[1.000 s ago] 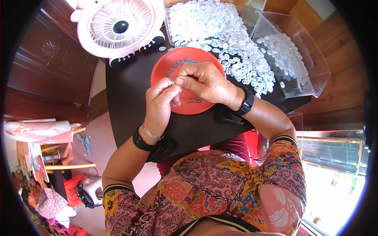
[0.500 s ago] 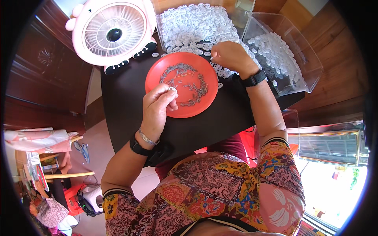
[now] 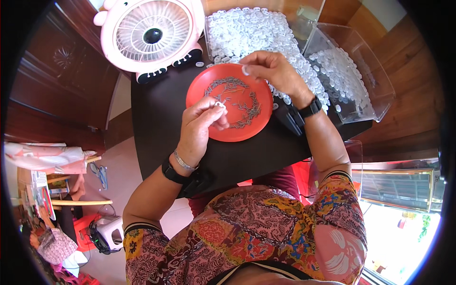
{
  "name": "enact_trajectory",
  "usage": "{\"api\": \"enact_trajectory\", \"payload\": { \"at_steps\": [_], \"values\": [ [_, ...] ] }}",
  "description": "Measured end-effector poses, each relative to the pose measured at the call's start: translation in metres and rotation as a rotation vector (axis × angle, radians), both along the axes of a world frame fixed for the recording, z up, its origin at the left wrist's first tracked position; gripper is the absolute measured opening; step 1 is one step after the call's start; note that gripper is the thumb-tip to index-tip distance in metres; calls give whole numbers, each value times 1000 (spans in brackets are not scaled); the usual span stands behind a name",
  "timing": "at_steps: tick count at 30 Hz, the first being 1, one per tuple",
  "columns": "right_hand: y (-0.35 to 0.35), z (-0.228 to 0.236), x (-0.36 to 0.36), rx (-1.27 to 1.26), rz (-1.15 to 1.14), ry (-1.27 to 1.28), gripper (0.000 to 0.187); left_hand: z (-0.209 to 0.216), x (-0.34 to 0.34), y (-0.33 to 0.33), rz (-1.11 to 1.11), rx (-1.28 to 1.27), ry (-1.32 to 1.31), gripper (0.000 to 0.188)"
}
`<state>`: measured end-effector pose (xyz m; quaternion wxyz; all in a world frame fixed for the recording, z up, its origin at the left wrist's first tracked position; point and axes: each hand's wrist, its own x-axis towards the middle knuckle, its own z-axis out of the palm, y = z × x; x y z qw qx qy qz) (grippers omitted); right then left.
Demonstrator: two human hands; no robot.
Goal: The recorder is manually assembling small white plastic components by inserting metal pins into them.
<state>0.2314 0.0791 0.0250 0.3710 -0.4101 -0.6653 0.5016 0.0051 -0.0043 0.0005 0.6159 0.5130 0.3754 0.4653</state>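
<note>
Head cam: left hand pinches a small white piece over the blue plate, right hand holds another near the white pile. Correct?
Not quite: the plate is red, not blue, as the head view shows. The left hand does pinch a small white piece over it, and the right hand holds another near the white pile.

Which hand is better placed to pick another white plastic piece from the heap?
Right, most likely. The right hand hovers at the edge of the heap of small white plastic pieces, one piece in its fingertips. The left hand is over the round red plate, pinching something small.
</note>
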Motion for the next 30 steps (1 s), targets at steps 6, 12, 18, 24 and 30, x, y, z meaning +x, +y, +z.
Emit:
{"api": "enact_trajectory", "payload": {
  "at_steps": [6, 12, 18, 24, 30],
  "values": [
    [-22, -12, -31, -64, 244, 264, 14, 2, 5, -1, -43, 72, -60, 21],
    [-29, -7, -35, -73, 212, 221, 10, 2, 0, 1, 8, 107, -80, 21],
    [-27, -14, -33, 59, 234, 105, 9, -2, -5, 5, 15, 93, -114, 20],
    [-30, -2, -34, -192, 189, 213, 11, -4, -4, 5, 70, 25, -56, 20],
    [-31, -2, -35, -209, 184, 255, 13, -3, -3, 3, 77, 38, 31, 19]
  ]
}}
